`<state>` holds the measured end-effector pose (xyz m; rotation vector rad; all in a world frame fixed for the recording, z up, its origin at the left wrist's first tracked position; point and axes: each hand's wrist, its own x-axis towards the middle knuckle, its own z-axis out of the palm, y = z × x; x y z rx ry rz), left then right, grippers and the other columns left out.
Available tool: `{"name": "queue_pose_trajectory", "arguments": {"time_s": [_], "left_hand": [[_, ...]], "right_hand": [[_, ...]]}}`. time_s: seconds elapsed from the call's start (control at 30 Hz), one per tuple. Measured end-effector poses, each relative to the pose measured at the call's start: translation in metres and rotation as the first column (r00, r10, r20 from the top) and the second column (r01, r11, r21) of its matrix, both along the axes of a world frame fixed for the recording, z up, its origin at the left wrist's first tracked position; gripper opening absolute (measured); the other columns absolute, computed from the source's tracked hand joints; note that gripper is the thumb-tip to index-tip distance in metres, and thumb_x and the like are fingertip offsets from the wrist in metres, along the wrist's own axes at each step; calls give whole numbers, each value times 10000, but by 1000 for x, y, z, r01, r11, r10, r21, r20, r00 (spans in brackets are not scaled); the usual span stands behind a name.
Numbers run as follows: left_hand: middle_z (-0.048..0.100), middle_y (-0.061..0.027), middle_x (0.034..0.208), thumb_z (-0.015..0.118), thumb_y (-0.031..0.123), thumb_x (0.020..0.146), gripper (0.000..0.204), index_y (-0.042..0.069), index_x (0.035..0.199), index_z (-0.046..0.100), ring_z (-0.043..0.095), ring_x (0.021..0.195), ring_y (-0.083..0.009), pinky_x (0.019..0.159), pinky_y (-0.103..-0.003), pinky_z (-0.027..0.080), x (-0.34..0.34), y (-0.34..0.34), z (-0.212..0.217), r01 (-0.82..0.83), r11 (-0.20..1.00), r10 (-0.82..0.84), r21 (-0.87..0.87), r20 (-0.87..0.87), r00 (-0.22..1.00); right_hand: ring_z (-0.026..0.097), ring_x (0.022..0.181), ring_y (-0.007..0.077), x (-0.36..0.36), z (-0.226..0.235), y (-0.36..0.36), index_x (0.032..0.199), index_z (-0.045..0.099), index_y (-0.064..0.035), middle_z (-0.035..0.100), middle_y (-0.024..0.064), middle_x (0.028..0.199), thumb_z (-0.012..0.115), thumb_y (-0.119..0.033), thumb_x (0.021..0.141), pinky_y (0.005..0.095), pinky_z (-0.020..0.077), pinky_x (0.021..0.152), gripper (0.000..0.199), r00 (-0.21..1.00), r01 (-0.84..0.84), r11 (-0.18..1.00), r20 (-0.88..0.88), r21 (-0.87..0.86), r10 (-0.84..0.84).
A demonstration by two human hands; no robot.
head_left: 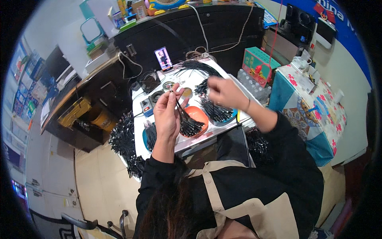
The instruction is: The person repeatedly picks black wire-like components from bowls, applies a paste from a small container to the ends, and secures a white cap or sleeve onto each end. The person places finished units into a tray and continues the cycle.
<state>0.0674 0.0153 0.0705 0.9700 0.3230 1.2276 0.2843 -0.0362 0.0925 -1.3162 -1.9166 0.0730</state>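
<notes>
- Pinching a thin black cable [178, 104] near its silvery upper end, the left hand [166, 114] has thumb and fingertips closed together.
- Running from these fingertips, the cable slants down and slightly right toward the orange bowl [201, 114], where black cables [190, 128] with pale tips lie bunched; whether it is one strand or several is hard to tell.
- The right hand [227, 92] is blurred, fingers curled; I cannot tell whether it grips anything. It is to the right of the held end, apart from it, so the left hand is the nearer one.
- Below the right hand, a blue bowl [229, 120] holds another bunch of black cables [215, 111].
- Farther out, a lit phone [163, 59] leans upright at the back of the white table [139, 124].
- Writing shows on a green and red box [258, 65] beyond the table's right side, too small to read surely, and in large white letters on a blue wall banner [345, 24].
</notes>
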Motion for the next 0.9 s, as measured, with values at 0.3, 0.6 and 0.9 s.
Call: {"name": "queue_pose_trajectory", "arguments": {"time_s": [0.3, 0.6, 0.9], "left_hand": [[596, -148, 1211, 488, 147, 988, 144, 33, 959, 571, 594, 724, -145, 604, -246, 477, -49, -12, 6, -77, 997, 77, 1, 71, 995], [622, -138, 982, 489, 124, 988, 136, 14, 923, 536, 414, 581, -85, 538, -198, 356, -66, -73, 1, -28, 993, 18, 115, 84, 996], [625, -156, 982, 502, 136, 981, 160, -11, 959, 561, 406, 570, -67, 536, -174, 350, -52, -108, -13, 214, 971, -209, 107, -57, 976]], "right_hand": [[628, 649, 338, -114, -105, -111, 888, 544, -42, 603, 139, 710, 609, -188, 780, 431, 514, 571, 193, 952, -194, 956, 193, -221, 237], [646, 758, 219, -76, -81, -98, 1050, 634, -54, 656, 96, 870, 634, -190, 866, 346, 517, 674, 229, 937, -259, 931, -302, -256, 177], [587, 731, 77, -69, 6, -60, 1107, 619, 22, 639, 51, 886, 610, -93, 913, 189, 500, 672, 226, 253, -685, 728, -947, -28, 201]]}}
